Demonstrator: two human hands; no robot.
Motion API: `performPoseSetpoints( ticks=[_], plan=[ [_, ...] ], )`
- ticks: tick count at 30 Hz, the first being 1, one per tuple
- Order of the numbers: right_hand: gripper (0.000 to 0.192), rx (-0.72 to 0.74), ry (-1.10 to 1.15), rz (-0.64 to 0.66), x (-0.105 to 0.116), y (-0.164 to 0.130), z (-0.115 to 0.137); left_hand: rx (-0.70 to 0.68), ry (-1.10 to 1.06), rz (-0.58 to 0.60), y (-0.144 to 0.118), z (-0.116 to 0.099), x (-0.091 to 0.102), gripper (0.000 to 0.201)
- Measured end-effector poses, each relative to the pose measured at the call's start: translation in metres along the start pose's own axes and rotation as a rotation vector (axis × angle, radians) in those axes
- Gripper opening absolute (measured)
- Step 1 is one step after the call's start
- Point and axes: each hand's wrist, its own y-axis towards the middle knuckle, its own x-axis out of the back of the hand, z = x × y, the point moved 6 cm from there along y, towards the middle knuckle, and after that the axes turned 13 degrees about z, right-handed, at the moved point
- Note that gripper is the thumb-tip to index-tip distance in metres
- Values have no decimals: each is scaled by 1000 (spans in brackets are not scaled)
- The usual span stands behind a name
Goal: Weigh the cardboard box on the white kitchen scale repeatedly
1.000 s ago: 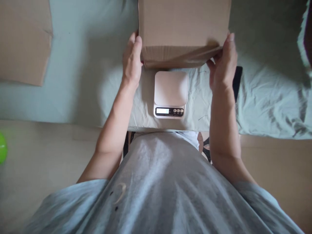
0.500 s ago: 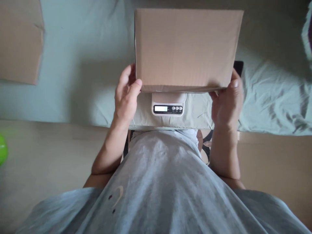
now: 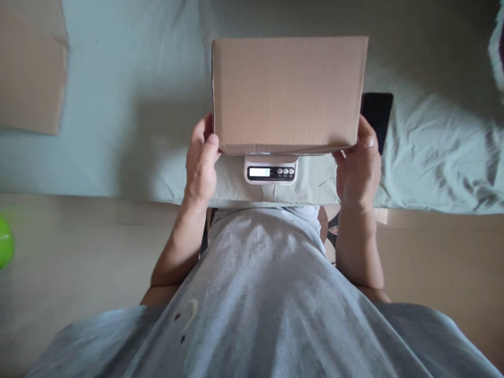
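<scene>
Between my two hands is a brown cardboard box [image 3: 289,94], held over a white digital scale [image 3: 271,178]. My left hand [image 3: 202,157] grips its left side, thumb near the front corner. Closed on the right front corner is my right hand [image 3: 359,165], its fingers partly under the edge. The box hides most of the scale's platform, so I cannot tell whether the two touch. The scale's lit display and several buttons show in front of the box; the reading is too small to make out surely.
A green sheet [image 3: 165,68] covers the surface. Just right of the box lies a black phone [image 3: 378,118], partly hidden by it. Another cardboard piece [image 3: 29,68] is at the far left. A bright green object [image 3: 5,241] shows at the left edge, over the floor.
Both hands have brought the box lower and slightly nearer to me; it looks smaller. My right hand has shifted left, and more of the phone shows.
</scene>
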Motion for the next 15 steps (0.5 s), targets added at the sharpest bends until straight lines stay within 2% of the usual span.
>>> performPoseSetpoints(
  ticks=[3, 8, 15],
  plan=[
    [39, 9, -10, -13, 9, 2, -1, -23, 11, -36, 1, 5, 12, 57],
    [43, -15, -3, -62, 24, 4, -8, -15, 22, -54, 0, 12, 31, 49],
    [40, -9, 60, -86, 22, 3, -8, 68, -71, -134, -2, 9, 32, 59]
  ],
)
